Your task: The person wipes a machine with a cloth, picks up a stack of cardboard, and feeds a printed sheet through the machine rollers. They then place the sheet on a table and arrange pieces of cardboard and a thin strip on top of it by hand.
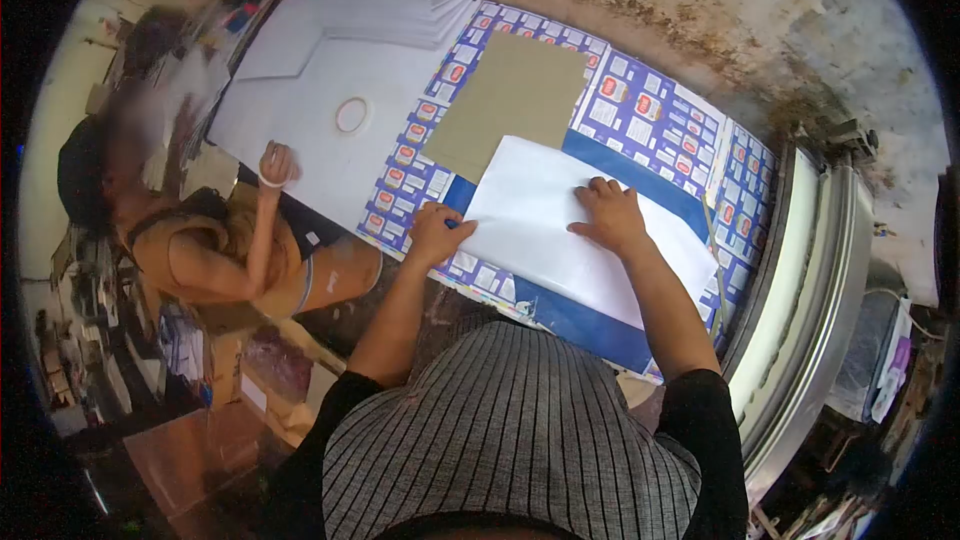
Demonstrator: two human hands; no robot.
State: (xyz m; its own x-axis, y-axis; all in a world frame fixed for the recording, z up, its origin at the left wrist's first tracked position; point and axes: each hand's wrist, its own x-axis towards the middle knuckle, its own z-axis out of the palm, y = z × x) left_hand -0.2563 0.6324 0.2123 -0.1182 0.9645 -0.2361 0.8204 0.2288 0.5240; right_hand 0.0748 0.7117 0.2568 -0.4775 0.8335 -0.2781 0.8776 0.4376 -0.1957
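A large white sheet (545, 215) lies at a slant over a blue panel (590, 325) and a grey-brown board (525, 90). My right hand (612, 215) rests on the sheet, fingers bent but apart, beside a slight crease. At the sheet's left edge, my left hand (438, 236) is closed with its thumb reaching toward the paper. A small dark blue patch shows between its thumb and fingers, and I cannot tell what it is. Under everything spreads purple printed sheeting (400, 175) with repeated red and white labels.
A person (215, 240) at the left leans a hand on the white-covered table end (290, 110). A roll of tape (352, 117) lies there, before a stack of white sheets (400, 5). A thin strip (716, 265) crosses the right side, near a metal-edged machine (805, 310). A stained wall stands behind.
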